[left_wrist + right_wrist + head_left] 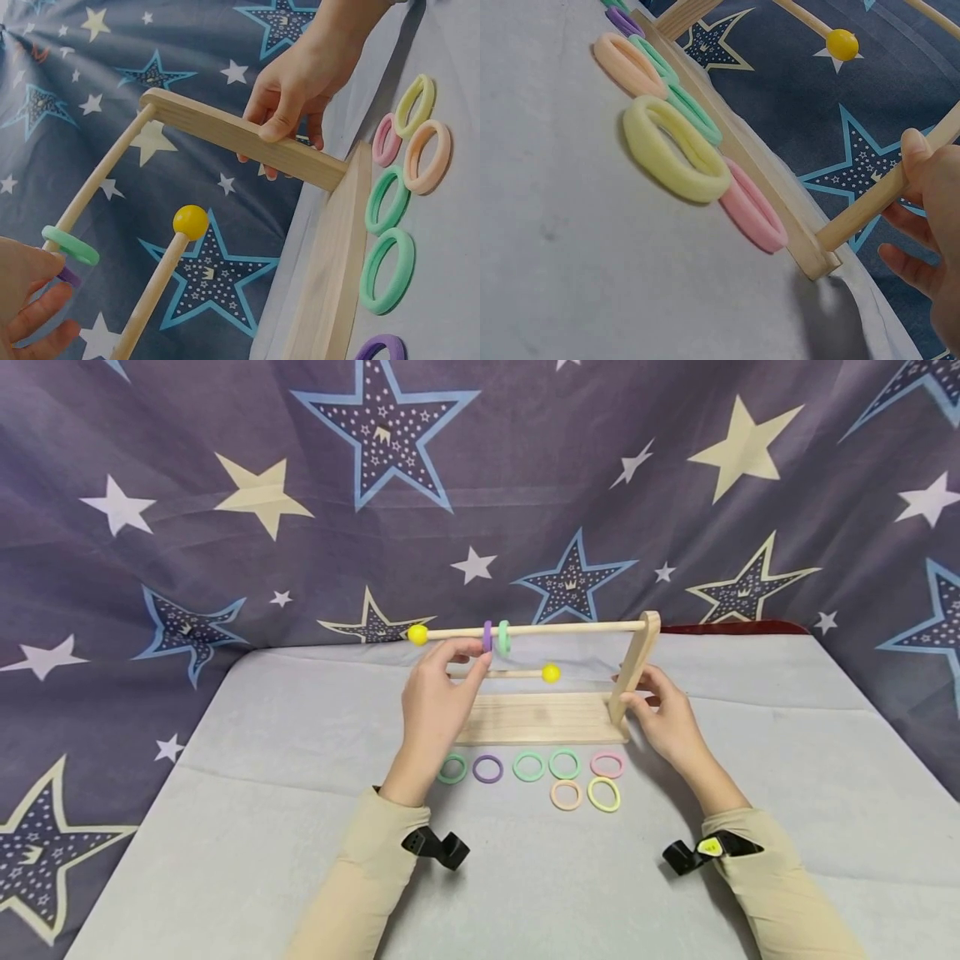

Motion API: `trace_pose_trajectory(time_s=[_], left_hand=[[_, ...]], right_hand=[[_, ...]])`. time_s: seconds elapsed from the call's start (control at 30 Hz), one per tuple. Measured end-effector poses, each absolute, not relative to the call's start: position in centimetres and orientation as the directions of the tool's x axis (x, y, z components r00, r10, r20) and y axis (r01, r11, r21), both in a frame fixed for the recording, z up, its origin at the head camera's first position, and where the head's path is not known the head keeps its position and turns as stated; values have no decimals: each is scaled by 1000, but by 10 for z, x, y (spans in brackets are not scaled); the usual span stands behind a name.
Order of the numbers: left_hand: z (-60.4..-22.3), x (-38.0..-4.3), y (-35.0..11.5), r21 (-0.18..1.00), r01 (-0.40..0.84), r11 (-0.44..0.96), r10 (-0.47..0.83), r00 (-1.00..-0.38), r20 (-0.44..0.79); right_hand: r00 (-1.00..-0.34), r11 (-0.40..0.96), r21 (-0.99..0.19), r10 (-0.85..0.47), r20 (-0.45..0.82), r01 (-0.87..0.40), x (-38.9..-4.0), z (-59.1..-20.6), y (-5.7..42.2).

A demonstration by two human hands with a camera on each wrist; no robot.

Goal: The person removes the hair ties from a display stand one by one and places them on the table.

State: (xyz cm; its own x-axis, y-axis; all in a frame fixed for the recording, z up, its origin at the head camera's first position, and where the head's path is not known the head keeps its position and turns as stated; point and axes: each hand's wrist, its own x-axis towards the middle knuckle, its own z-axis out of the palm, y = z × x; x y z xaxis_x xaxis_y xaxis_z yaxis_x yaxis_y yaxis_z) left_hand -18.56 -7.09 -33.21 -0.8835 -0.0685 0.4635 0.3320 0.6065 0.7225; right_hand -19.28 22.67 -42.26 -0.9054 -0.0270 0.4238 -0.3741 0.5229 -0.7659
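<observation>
A wooden stand has a flat base (540, 718), a right upright (636, 664) and an upper rod (577, 628) tipped with a yellow ball (417, 634). On that rod hang a purple hair tie (487, 637) and, just right of it, a mint green hair tie (504, 637). My left hand (437, 702) pinches the purple one between thumb and fingers. Gripping the upright from its right side is my right hand (670, 727). Behind my left hand runs a lower rod (516, 674) with its own yellow ball (842, 45); the stand's left part is hidden in the head view.
Several hair ties lie in front of the base: dark green (452, 769), purple (488, 769), mint (529, 767) and another mint (565, 764), pink (607, 765), peach (566, 795), yellow (603, 794). A star-patterned cloth (480, 485) hangs behind the grey tabletop (225, 852).
</observation>
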Motion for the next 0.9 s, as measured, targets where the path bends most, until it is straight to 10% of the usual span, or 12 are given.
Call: trace_pose_trajectory(time_s=[0.9], left_hand=[[-335, -186, -83, 725, 317, 611, -135, -861, 490]], right_hand=[[-910, 528, -767, -27, 414, -364, -193, -422, 227]])
